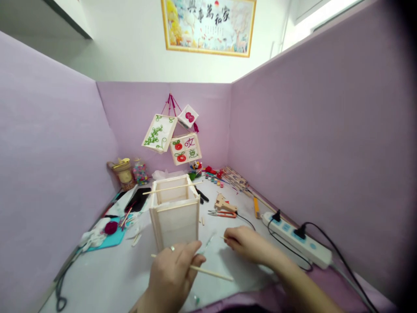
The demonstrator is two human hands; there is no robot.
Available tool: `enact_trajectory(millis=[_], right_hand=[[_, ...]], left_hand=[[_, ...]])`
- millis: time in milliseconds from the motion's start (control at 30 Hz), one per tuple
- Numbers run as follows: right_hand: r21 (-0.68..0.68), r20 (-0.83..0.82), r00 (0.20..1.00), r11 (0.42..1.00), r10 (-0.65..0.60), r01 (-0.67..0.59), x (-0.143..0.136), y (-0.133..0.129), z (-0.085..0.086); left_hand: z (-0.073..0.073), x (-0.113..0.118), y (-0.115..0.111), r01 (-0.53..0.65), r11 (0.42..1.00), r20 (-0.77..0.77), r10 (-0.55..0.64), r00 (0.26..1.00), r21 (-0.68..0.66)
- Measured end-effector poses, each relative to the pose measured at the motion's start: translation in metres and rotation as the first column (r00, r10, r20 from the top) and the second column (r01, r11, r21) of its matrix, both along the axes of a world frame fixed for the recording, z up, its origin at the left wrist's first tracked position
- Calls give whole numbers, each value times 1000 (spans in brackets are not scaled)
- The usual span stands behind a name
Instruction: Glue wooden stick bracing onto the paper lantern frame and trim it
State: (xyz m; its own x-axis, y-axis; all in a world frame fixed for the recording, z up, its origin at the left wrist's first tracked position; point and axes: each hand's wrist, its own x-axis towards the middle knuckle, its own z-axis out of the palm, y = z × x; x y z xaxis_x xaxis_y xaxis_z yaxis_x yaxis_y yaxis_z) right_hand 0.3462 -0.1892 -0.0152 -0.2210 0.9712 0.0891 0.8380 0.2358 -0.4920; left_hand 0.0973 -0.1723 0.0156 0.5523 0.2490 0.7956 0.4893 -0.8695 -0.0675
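Note:
My left hand point(172, 274), with a ring on one finger, is closed around a thin wooden stick point(215, 274) that pokes out on both sides. My right hand point(243, 243) is closed in a pinch on a short thin stick point(223, 238); only its pale tip shows. Just beyond my left hand stands an upright box-shaped frame point(176, 224) of wooden strips with whitish translucent sides. Another thin stick point(171, 188) lies across its open top. Between my hands a slim clear piece point(209, 243) lies on the table; its kind is unclear.
A glue gun point(224, 203) and orange-handled snips point(224, 214) lie beyond my right hand. At right are a power strip point(293, 239) with cables and a yellow cutter point(256, 208). A phone point(138, 200) and wine-red yarn point(111, 227) lie left. Decorated panels point(186, 148) hang at the back.

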Motion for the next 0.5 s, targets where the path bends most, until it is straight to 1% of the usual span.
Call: enact_trajectory(millis=[33, 67, 100, 133, 167, 200, 233, 267, 300, 333, 367, 400, 433, 467, 500], right_hand=[[-69, 33, 999, 997, -20, 23, 7, 10, -3], [-112, 33, 999, 993, -34, 38, 12, 21, -5], [-116, -12, 998, 991, -64, 62, 15, 32, -7], [-81, -106, 987, 991, -117, 109, 16, 42, -8], [-16, -238, 953, 982, -185, 187, 14, 50, -9], [58, -389, 889, 956, -242, 286, 10, 56, -9], [116, -529, 805, 917, -269, 382, 5, 58, -8], [157, -632, 730, 879, -260, 449, -1, 57, -7], [193, -688, 691, 862, -222, 469, -8, 52, -4], [233, -701, 693, 864, -169, 447, -15, 45, 0], [283, -680, 726, 876, -103, 390, -22, 35, 5], [347, -634, 773, 886, -20, 307, -28, 24, 11], [413, -581, 811, 883, 67, 222, -34, 14, 17], [477, -533, 833, 866, 150, 149, -40, 4, 24], [526, -500, 840, 845, 211, 101, -44, -4, 31]], left_hand=[[-2, -6, 3, 0, 1000, -4, 0, 1000, -19], [-4, -12, 5, 1, 999, -1, -1, 1000, -47], [-6, -18, 7, 2, 997, 18, -1, 1000, -81], [-8, -24, 7, 6, 992, 53, 1, 999, -126], [-10, -29, 7, 8, 983, 104, 11, 994, -184], [-11, -34, 7, 11, 968, 165, 32, 986, -251], [-12, -38, 7, 9, 946, 221, 66, 973, -323], [-12, -41, 6, 3, 919, 262, 110, 959, -394], [-10, -42, 7, -6, 890, 281, 151, 948, -456], [-8, -42, 7, -12, 865, 281, 176, 944, -502], [-4, -42, 8, -13, 851, 267, 179, 947, -525], [0, -40, 9, -8, 851, 247, 161, 955, -526], [5, -38, 10, 2, 864, 231, 133, 964, -504], [10, -35, 10, 13, 885, 219, 101, 970, -465], [14, -32, 9, 17, 911, 211, 77, 974, -413]])
